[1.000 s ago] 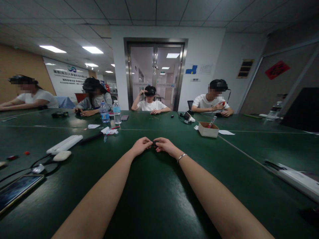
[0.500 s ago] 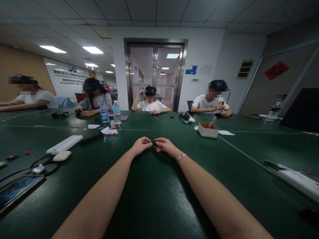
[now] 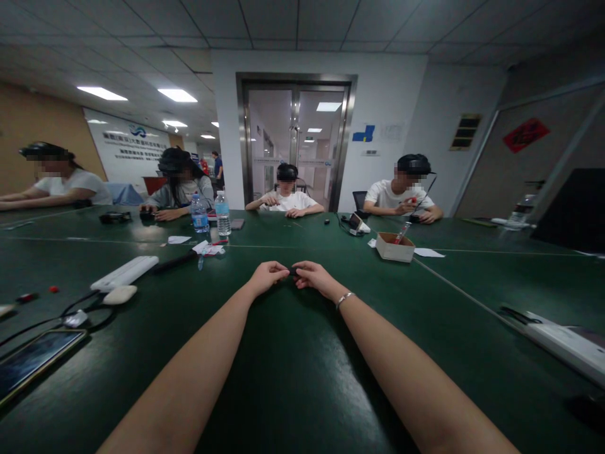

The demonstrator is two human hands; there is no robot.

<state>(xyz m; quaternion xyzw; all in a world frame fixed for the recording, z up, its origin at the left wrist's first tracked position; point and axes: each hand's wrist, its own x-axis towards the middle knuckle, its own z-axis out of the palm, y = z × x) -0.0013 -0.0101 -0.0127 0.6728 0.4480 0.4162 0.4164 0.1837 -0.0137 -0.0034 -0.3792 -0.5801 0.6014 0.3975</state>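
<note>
A small dark object [image 3: 293, 271] is pinched between my two hands, just above or on the green table [image 3: 283, 353]; its kind is too small to make out. My left hand [image 3: 268, 277] comes at it from the left, thumb and fingers closed at its edge. From the other side my right hand [image 3: 314, 277], with a silver bracelet [image 3: 345, 299] on the wrist, has its thumb and fingertips closed on it. Fingers hide most of the object.
On the left lie a phone [image 3: 42, 359], a white power strip [image 3: 125, 272] and a white mouse-like piece [image 3: 120, 294]. Water bottles [image 3: 222, 214] stand beyond papers [image 3: 208, 248]. A small box [image 3: 395, 247] sits front right, another power strip [image 3: 567, 340] far right. Several people sit opposite.
My hands stay almost in place, still around the dark object. The person opposite has lowered a raised hand from the head toward the table. A standing figure now shows in the background at left.
</note>
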